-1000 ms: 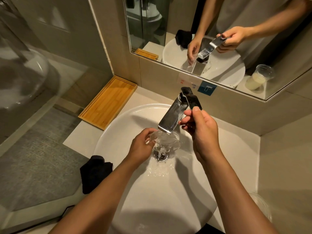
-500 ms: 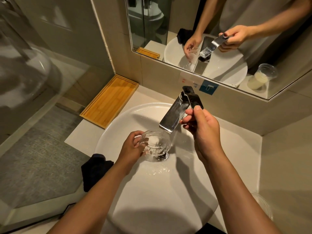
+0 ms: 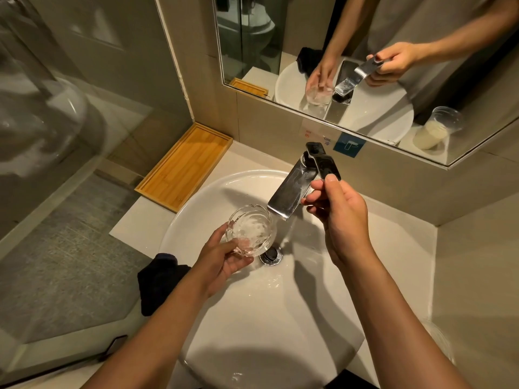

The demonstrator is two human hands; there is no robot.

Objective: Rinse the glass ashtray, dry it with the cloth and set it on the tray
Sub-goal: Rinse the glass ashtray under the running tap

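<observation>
head view: looking down on a white round basin (image 3: 213, 318) set in a pale counter, mirror (image 3: 365, 37) on the wall behind.
left hand: left hand (image 3: 222, 259) closed around the glass ashtray (image 3: 250, 231), fingers under its base and thumb at the near rim.
ashtray position: held above the bowl, tilted toward the camera, just left of the tap spout and clear of the stream; notched rim visible, wet streaks inside.
right hand: right hand (image 3: 339, 217) pinching the tap lever (image 3: 323, 161), thumb on top at the lever's tip, fingers curled beneath.
tap: chrome faucet (image 3: 292, 189) slanting down toward the drain; a thin stream of water falls from its mouth.
drain: metal drain (image 3: 271, 255) just right of and below the ashtray, water rippling around it.
cloth: dark cloth (image 3: 160, 279) bunched on the counter edge at the basin's left, apart from both hands.
tray: wooden tray (image 3: 185, 164) lying flat on the counter at the back left, against the wall, well apart from the ashtray.
mirror contents: reflection of both hands, ashtray and faucet; a clear plastic cup (image 3: 435, 127) with pale contents appears only in the reflection.
left side: glass shower panel (image 3: 42, 108) with grey floor behind.
</observation>
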